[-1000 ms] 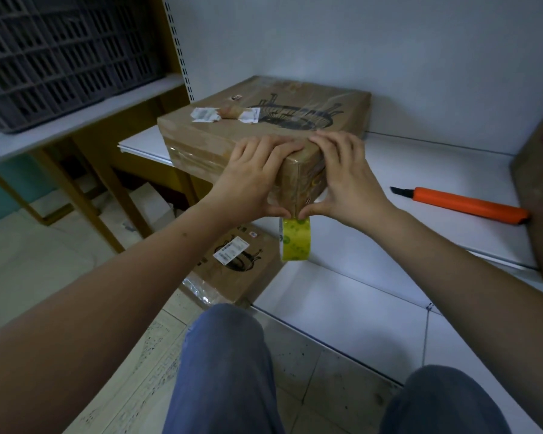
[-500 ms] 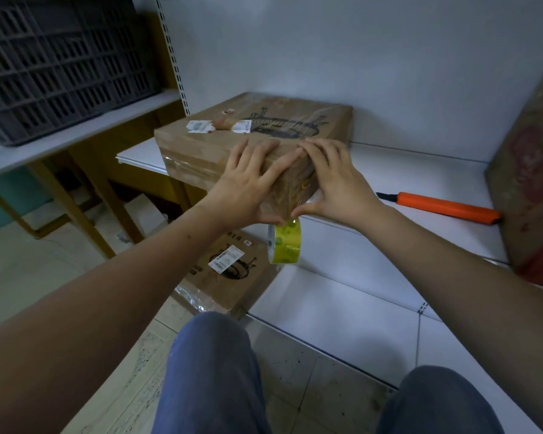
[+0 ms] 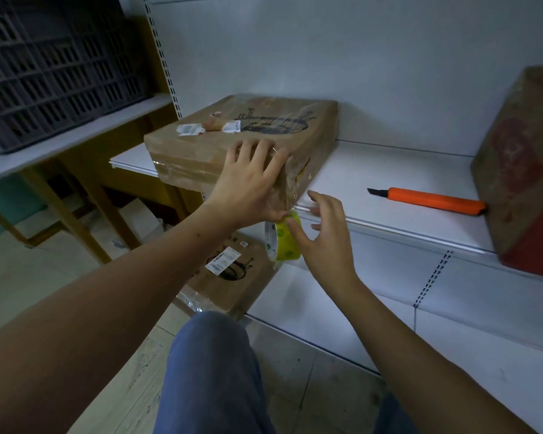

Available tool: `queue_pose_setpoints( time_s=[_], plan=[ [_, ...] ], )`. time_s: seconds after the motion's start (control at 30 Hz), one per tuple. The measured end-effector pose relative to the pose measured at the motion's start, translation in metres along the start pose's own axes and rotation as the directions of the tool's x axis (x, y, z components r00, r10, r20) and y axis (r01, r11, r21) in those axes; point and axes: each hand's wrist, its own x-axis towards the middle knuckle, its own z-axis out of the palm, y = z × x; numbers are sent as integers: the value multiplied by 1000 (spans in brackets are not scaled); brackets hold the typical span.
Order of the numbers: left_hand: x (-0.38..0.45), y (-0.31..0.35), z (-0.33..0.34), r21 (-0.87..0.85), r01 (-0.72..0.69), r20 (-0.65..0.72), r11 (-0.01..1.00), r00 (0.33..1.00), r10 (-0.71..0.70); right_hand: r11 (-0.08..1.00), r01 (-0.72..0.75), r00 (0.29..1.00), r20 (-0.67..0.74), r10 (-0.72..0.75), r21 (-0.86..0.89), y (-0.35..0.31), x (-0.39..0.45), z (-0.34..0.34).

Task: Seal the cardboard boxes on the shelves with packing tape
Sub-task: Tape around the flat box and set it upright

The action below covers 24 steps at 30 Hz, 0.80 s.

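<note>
A flat cardboard box (image 3: 232,142) wrapped in clear tape lies at the left end of the white shelf (image 3: 358,180), its near corner over the shelf edge. My left hand (image 3: 248,183) presses flat on that corner with fingers spread, its thumb at the bottom edge. A yellow-green roll of packing tape (image 3: 284,245) hangs just below the corner. My right hand (image 3: 323,242) is off the box, fingers loosely spread, with its thumb touching the outer face of the roll. A second, taller cardboard box (image 3: 521,170) stands at the right end of the shelf.
An orange utility knife (image 3: 433,200) lies on the shelf between the two boxes. Another labelled cardboard box (image 3: 229,277) leans on the floor under the shelf edge. A dark plastic crate (image 3: 54,67) sits on a table at the left. My knees are at the bottom.
My right hand has left the box corner and dropped to the hanging tape roll. My left hand stays pressed on the corner. The view has moved a little to the left.
</note>
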Motion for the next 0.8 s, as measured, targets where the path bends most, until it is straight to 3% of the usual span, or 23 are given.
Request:
queue_pose_setpoints(
  time_s=[0.1, 0.17, 0.3, 0.37, 0.43, 0.53, 0.6, 0.7, 0.8],
  plan=[
    [0, 0, -23, -78, 46, -63, 996, 997, -51, 997, -4, 995, 95, -3, 71, -14, -8, -13],
    [7, 1, -50, -177, 102, -118, 979, 985, -124, 997, 32, 995, 89, -38, 64, -28, -9, -22],
    [28, -3, -108, -460, 199, -197, 866, 927, -318, 981, 183, 960, -204, -192, -63, -69, 7, -49],
    [36, -6, -130, -606, 222, -215, 763, 878, -427, 978, 208, 917, -344, -201, -17, -89, 21, -67],
    [44, -10, -144, -739, 261, -194, 621, 801, -566, 965, 255, 900, -380, -214, 60, -103, 38, -81],
    [55, -20, -151, -874, 300, -85, 382, 680, -728, 934, 330, 904, -330, -271, 139, -116, 63, -90],
    [59, -28, -152, -888, 338, -19, 312, 652, -758, 927, 342, 912, -291, -289, 152, -125, 78, -92],
    [62, -42, -156, -857, 439, 86, 271, 641, -763, 935, 320, 933, -223, -283, 154, -135, 100, -93],
    [65, -59, -158, -763, 526, 77, 376, 651, -755, 942, 328, 939, -133, -317, 72, -143, 120, -88]
  ],
)
